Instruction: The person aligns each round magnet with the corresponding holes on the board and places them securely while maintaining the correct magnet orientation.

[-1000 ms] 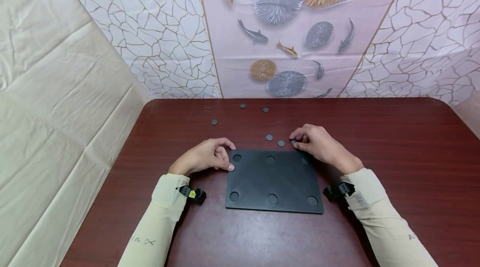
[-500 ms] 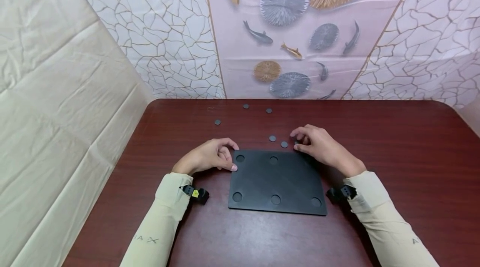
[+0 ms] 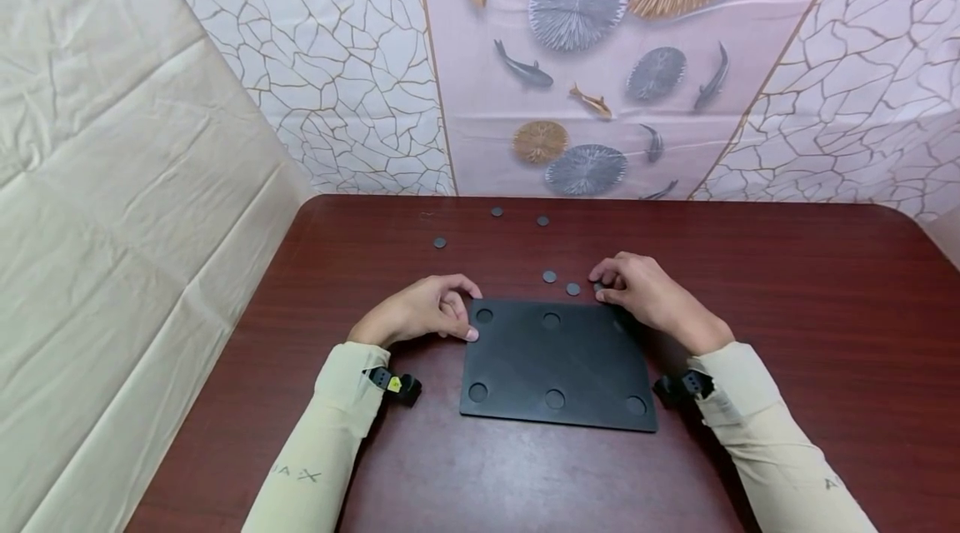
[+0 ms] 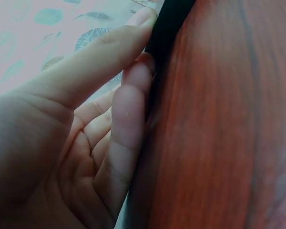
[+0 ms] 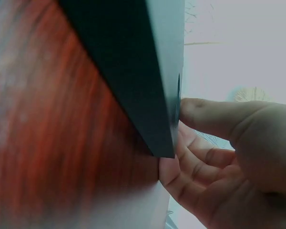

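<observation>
A flat black board (image 3: 555, 360) with round recesses lies on the table. My left hand (image 3: 420, 310) holds its left edge, the thumb on the rim and the index finger at the far corner. Close up in the left wrist view, the thumb (image 4: 105, 52) meets the board's edge with the fingers beside it. My right hand (image 3: 641, 287) reaches over the far right corner. Its thumb and index finger pinch a small dark grey disc (image 3: 598, 286) just beyond the board. In the right wrist view, the hand (image 5: 219, 152) is at the board's corner, and the disc is hidden.
Two loose discs, a left one (image 3: 550, 276) and a right one (image 3: 572, 289), lie behind the board. Farther back are three more, including a left disc (image 3: 440, 243). The reddish-brown table (image 3: 787, 308) ends at a patterned cloth backdrop (image 3: 360, 75).
The head view has shifted slightly, moving the whole scene a little to the right. Both hands stay in nearly the same places at the board, and the discs have not visibly moved.
</observation>
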`<state>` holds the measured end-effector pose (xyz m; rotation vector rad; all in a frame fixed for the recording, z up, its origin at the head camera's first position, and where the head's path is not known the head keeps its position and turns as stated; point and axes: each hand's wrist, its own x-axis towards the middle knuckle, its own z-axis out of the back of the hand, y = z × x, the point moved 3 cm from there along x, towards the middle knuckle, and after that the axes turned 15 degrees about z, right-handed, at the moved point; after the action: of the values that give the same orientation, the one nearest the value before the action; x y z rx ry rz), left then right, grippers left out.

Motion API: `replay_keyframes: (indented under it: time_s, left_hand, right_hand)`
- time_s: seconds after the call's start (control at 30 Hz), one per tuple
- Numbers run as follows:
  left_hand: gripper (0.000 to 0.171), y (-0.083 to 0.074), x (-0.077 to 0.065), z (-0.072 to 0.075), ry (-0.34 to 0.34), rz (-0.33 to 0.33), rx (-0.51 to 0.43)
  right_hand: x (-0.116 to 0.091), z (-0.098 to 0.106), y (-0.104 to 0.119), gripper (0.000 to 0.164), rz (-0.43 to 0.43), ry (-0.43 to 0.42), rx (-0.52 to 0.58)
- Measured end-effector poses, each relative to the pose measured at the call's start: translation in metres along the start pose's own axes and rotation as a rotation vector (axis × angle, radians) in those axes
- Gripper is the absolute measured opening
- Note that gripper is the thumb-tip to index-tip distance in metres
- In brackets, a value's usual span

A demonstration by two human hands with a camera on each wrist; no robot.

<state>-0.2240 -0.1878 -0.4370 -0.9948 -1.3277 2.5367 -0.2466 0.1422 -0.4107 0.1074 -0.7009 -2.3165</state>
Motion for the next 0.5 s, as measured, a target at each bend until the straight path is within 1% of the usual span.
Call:
replay_keyframes:
  time_s: [0.2, 0.5]
  left_hand:
    - [0.055, -0.0019, -0.0012, -0.001, 0.001, -0.006, -0.003]
    - [0.055, -0.0019, -0.0016, 0.0002, 0.002, -0.013, 0.001]
  right_hand:
    - [-0.0015, 0.0017, 0.0032, 0.016, -0.001, 0.022, -0.021]
    - [-0.0003, 0.0026, 0.0057, 0.007, -0.013, 0.021, -0.058]
